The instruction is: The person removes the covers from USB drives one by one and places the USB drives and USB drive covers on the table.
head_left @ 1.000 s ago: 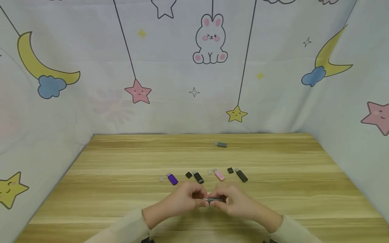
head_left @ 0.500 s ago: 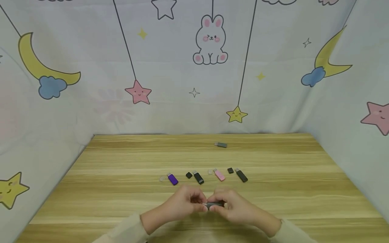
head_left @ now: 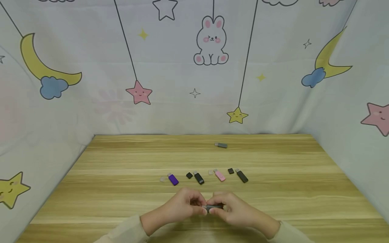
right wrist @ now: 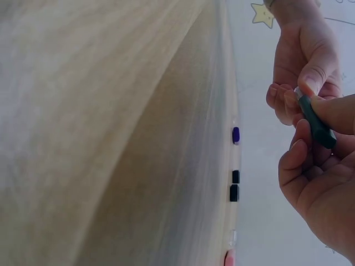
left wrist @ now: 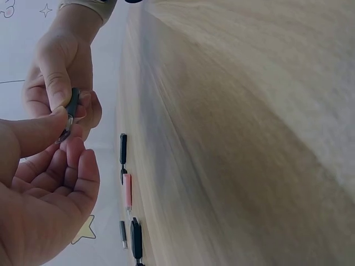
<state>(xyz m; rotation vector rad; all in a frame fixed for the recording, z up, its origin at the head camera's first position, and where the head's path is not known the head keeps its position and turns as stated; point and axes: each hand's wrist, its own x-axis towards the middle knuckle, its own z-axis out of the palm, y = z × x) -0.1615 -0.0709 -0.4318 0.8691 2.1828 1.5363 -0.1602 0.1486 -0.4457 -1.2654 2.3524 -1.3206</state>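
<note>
In the head view, a dark USB stick (head_left: 215, 206) is held between both hands above the front of the table. My right hand (head_left: 236, 208) pinches its body between thumb and fingers. My left hand (head_left: 181, 206) pinches the other end, where the left wrist view shows a clear cap (left wrist: 66, 131) at the tip. From the right wrist, the stick's body (right wrist: 316, 123) looks dark green and lies tilted across the fingers. How far the cap sits over the plug cannot be made out, as fingertips hide part of it.
Beyond the hands lie a purple USB stick (head_left: 173, 179), a black one (head_left: 199, 178), a pink one (head_left: 219, 175) and a dark one (head_left: 242, 176), each uncapped beside its cap. A grey stick (head_left: 221, 145) lies farther back, near the printed cloth (head_left: 170, 118).
Both hands have drawn slightly toward the person, carrying the dark USB stick between them. The pinch of each hand looks the same; the sticks on the table have not moved.
</note>
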